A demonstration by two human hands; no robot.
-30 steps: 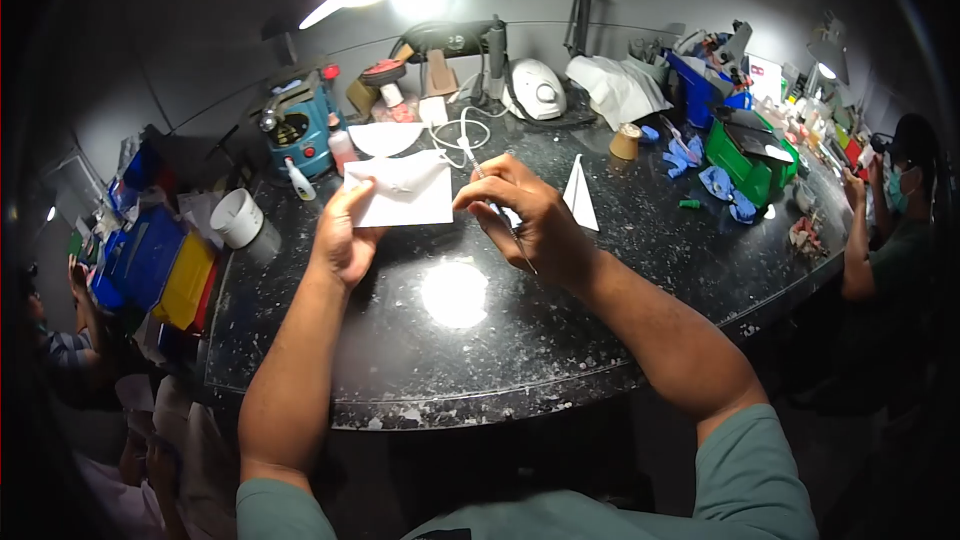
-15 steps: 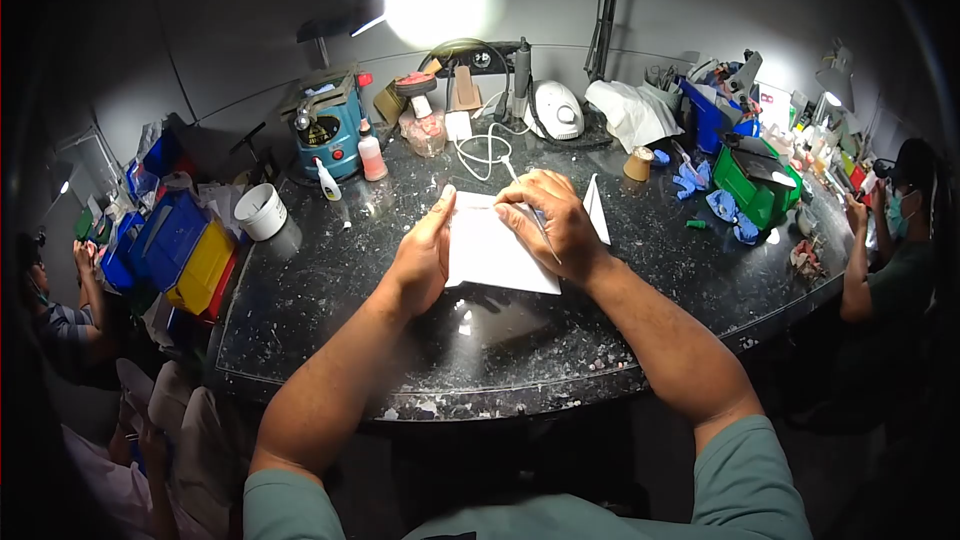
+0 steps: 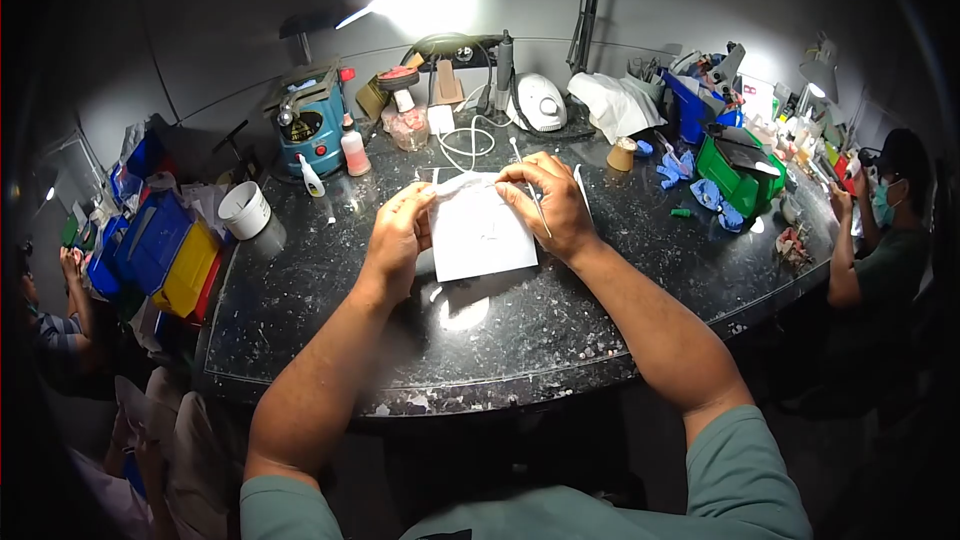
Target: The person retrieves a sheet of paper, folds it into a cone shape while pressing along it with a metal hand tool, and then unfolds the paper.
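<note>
One black table (image 3: 260, 310) on my remote feed; one blue machine (image 3: 318, 130) at 10 o'clock. One white paper (image 3: 485, 250) at dial centre, over the table: I'd expect light, flexible, easily creased; take it by the edges. One left hand (image 3: 398, 240) pinched on its 11 o'clock corner. One right hand (image 3: 562, 208) near its 1 o'clock corner, clamped on one slim tool (image 3: 541, 213).

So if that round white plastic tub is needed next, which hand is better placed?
Probably the left hand: it sits nearer the tub and holds just the white paper sheet, while the right hand holds a thin silvery rod-like tool.
</note>
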